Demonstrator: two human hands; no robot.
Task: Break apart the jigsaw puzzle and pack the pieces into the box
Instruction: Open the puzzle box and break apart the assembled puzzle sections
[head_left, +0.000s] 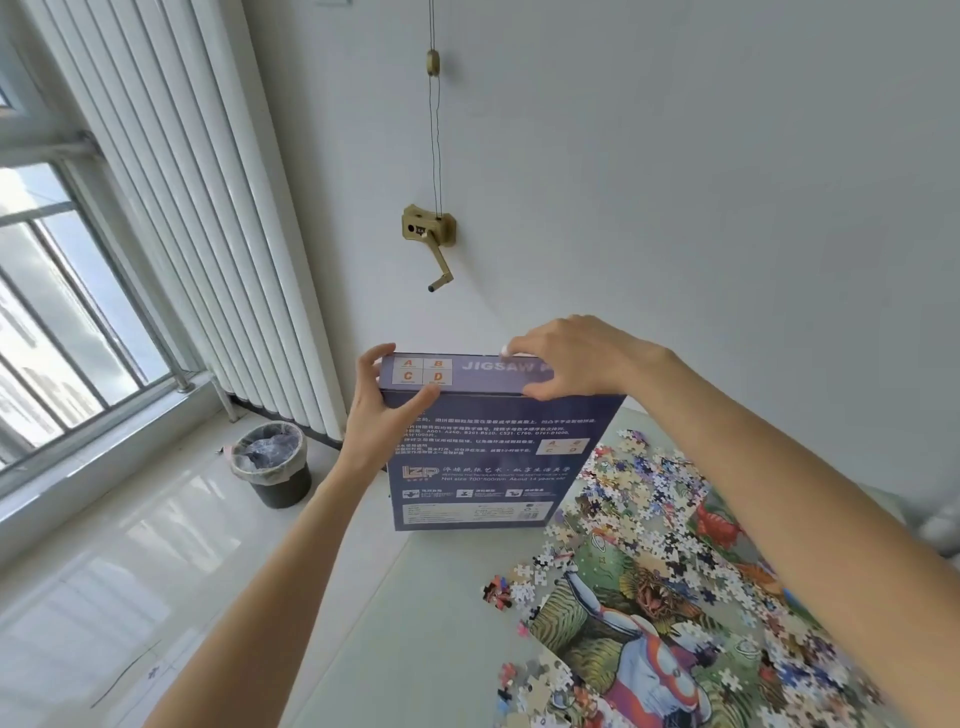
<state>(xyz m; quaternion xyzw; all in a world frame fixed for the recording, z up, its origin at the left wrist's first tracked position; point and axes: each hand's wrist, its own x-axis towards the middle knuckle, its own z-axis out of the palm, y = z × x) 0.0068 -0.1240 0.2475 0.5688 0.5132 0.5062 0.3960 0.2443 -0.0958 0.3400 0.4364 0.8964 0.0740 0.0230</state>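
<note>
White walls and a radiator (218, 249) back the pale surface (415, 623). Both hands grip the upright box (493, 457) at its top: left hand (384, 410) at the corner, right hand (566, 358) fingers over the flap. Light, stiff cardboard. Puzzle (649, 623) and loose pieces (639, 488) lie beside it; a bin (272, 465) stands clear.

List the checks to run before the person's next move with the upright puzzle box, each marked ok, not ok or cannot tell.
1. Left hand grips the box at its top corner: ok.
2. Right hand grips the top edge: ok.
3. Box stands upright on the table: ok.
4. Box open to take pieces: cannot tell.
5. Loose pieces all packed: not ok.
6. Puzzle fully broken apart: not ok.
</note>
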